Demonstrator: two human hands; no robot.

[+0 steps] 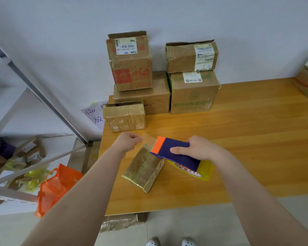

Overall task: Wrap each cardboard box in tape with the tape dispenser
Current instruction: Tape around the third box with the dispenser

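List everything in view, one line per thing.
tape dispenser: one, purple-orange, yellow roll, table centre
small box: one, brown, by tape dispenser's orange end
tape strip: one, clear, pulled out from tape dispenser
stacked boxes: four, brown, against the wall
taped box: one, brown, table's left edge
edge boxes: two, brown, far right, cut off
table: one, orange wood
bag: one, orange, floor left
shelf: one, white, left
shoes: two, white, bottom edge
left hand: pinches tape strip
right hand: grips tape dispenser

1 head view, looking steeply down, near the table [247, 139].
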